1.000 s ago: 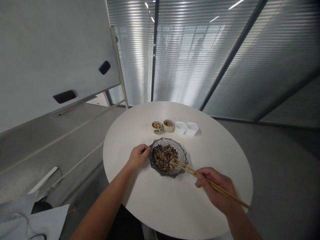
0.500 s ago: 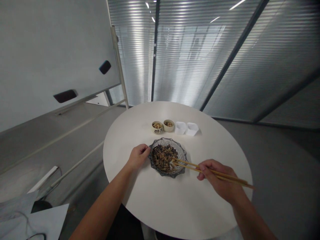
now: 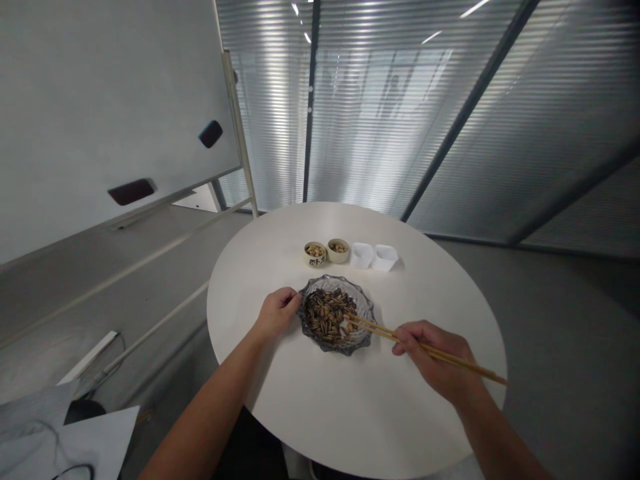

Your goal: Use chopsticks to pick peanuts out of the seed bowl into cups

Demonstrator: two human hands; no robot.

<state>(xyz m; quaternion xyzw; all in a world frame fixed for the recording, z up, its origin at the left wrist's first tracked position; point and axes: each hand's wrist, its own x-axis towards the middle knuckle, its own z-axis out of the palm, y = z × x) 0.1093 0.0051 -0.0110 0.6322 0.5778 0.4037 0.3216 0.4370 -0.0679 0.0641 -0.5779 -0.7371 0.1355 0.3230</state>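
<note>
A scalloped glass dish (image 3: 364, 303) heaped with striped seeds (image 3: 327, 315) sits on the round white table (image 3: 350, 400). My left hand (image 3: 276, 311) is curled against the dish's left rim, fingers closed on the edge. My right hand (image 3: 436, 360) grips a pair of wooden chopsticks (image 3: 385, 331). Their tips rest among the seeds at the right side of the pile, beside a pale nut.
Behind the dish stand two small round cups of nuts (image 3: 315, 253) (image 3: 338, 249) and two white dishes (image 3: 361, 255) (image 3: 385, 257) in a row. A whiteboard on a stand (image 3: 100, 113) rises at left. Papers (image 3: 75, 440) lie low at left. Frosted glass walls stand behind.
My right hand swung the chopsticks' rear end outward and flatter, then back slightly; the tips stayed in the seeds. My left hand kept its hold on the dish's rim.
</note>
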